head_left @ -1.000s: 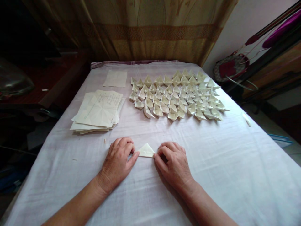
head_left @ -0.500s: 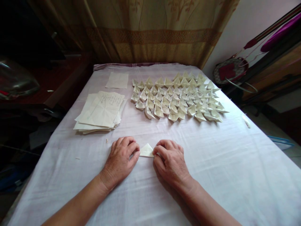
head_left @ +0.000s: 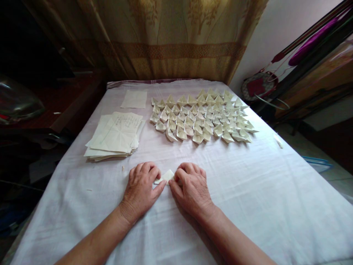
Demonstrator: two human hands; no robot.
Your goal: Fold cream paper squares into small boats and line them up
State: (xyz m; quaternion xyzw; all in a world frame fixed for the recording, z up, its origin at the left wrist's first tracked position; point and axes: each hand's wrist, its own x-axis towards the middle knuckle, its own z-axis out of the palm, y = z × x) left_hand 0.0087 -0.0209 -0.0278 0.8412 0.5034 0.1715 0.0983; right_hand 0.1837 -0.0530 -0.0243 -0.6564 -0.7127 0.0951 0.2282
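Note:
A small folded piece of cream paper (head_left: 166, 176) lies on the white cloth near the front middle of the table (head_left: 275, 191). My left hand (head_left: 142, 186) pinches its left end with curled fingers and thumb. From the right, my right hand (head_left: 189, 187) covers and grips the other end; most of the paper is hidden between the two hands.
Several folded paper boats (head_left: 201, 116) lie in rows at the back right of the cloth. A stack of creased paper sheets (head_left: 114, 136) sits at the left, with a single sheet (head_left: 134, 99) behind it. A curtain hangs beyond; dark furniture stands left, clutter right.
My hands have drawn closer together over the folded paper, so less of it shows. The view has tilted slightly.

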